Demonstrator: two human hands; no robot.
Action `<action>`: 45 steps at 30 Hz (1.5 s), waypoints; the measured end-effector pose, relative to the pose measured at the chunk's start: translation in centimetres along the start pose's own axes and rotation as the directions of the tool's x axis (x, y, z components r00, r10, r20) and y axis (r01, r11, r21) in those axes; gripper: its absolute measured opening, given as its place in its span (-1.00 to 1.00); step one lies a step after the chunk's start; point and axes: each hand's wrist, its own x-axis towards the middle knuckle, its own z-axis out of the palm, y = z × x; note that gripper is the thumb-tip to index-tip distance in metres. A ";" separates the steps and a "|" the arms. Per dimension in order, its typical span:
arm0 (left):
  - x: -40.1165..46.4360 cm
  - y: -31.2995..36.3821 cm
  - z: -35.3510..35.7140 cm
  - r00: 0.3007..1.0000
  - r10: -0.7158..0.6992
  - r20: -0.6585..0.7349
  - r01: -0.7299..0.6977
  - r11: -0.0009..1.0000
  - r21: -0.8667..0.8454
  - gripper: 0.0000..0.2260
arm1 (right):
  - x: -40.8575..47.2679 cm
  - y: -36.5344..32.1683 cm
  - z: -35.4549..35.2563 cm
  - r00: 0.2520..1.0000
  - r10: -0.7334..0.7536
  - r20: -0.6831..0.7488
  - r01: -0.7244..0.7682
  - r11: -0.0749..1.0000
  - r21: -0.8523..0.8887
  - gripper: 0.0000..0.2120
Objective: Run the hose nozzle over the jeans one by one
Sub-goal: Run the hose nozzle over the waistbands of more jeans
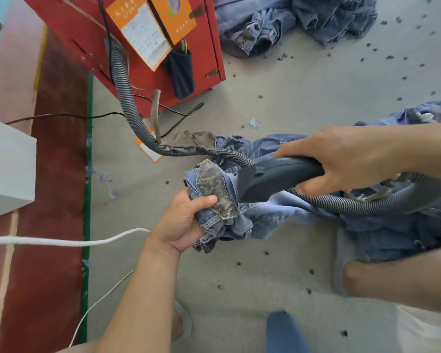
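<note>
Nozzle on a bunched pair of jeans, centre frame.
The right hand (341, 159) grips the black hose nozzle (273, 178), its mouth against the jeans (239, 212); the left hand (186, 220) clutches their bunched denim above the floor (290, 98).

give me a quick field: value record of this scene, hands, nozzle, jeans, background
left hand: grips a bunched jeans hem
right hand: holds the dark nozzle
nozzle mouth: against the denim beside the left hand
hose: grey ribbed, runs to the red cabinet
other jeans: heaped on the floor at top
</note>
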 end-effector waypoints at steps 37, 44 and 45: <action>1.5 -1.3 2.2 0.847 0.141 -0.513 0.023 0.954 0.300 -0.66 | 0.9 0.8 0.1 0.978 0.018 -0.209 -0.035 0.996 -0.077 -0.76; 0.5 -0.5 2.8 0.960 0.033 -0.279 0.028 0.977 0.210 -0.53 | 1.1 0.8 -0.3 0.976 0.028 -0.217 -0.042 0.998 -0.057 -0.73; 0.3 -0.5 2.9 0.969 0.026 -0.247 0.021 0.982 0.187 -0.54 | 1.1 0.7 -0.2 0.977 0.029 -0.209 -0.044 0.997 -0.066 -0.73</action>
